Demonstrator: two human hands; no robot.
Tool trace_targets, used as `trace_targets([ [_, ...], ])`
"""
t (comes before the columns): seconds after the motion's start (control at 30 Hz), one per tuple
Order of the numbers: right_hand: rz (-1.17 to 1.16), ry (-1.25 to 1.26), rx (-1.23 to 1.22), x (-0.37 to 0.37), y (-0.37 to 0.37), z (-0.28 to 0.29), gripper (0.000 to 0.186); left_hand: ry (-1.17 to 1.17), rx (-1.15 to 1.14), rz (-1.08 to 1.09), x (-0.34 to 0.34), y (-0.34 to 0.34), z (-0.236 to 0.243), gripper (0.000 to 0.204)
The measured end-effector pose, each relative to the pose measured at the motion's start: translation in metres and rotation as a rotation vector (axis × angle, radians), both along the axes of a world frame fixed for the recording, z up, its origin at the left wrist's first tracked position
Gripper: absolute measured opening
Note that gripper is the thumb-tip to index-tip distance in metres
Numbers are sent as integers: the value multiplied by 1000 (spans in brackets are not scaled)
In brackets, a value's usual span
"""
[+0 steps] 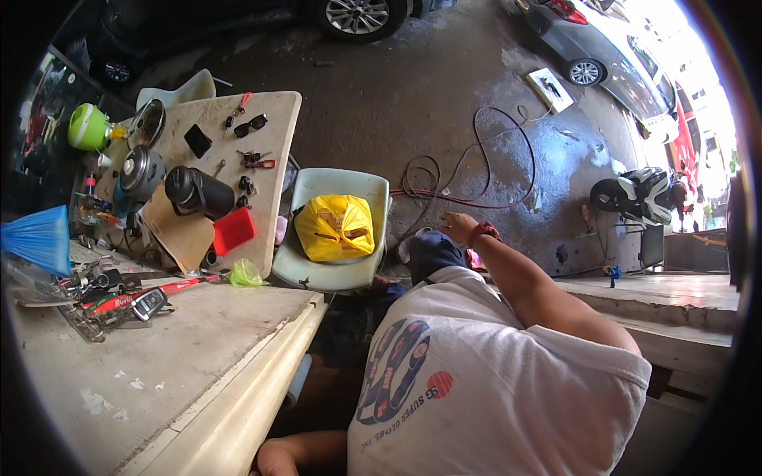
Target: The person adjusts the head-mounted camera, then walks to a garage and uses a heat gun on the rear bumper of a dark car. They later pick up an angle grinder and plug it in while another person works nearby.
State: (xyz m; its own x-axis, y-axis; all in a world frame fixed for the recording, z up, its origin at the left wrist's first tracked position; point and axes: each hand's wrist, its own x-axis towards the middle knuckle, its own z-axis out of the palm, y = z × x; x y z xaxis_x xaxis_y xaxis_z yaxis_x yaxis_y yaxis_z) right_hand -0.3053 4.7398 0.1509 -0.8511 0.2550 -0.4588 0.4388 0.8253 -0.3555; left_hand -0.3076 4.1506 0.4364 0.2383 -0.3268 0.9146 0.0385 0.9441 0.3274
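My right hand (pixel 459 226), with a red watch (pixel 484 235) on the wrist, rests above my dark-clad knee (pixel 435 252), its fingers loosely bent and apart with nothing visible in them. My left hand (pixel 276 462) is at the lower edge beside the pale ledge (pixel 159 381), its fingers mostly out of sight. In front of me a pale plastic chair (pixel 317 274) holds a yellow plastic bag (pixel 333 226). My white T-shirt fills the lower middle of the view.
A cluttered table (pixel 274 127) at left carries a black jug, red tray, sunglasses, phone and keys. Tools and a blue bag (pixel 36 238) lie on the near ledge. Hoses (pixel 508 202) cross the wet floor. A motorbike (pixel 635 198) and parked cars (pixel 587 40) stand around.
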Motion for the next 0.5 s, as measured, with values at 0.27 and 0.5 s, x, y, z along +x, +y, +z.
trace_targets([
  [0.27, 87, -205, 73, 27, 28, -2, 58, -118, 20, 70, 19, -3, -19, 41],
  [0.5, 20, -197, 131, 57, 79, -8, 59, -212, 43, 117, 25, 6, -30, 39],
])
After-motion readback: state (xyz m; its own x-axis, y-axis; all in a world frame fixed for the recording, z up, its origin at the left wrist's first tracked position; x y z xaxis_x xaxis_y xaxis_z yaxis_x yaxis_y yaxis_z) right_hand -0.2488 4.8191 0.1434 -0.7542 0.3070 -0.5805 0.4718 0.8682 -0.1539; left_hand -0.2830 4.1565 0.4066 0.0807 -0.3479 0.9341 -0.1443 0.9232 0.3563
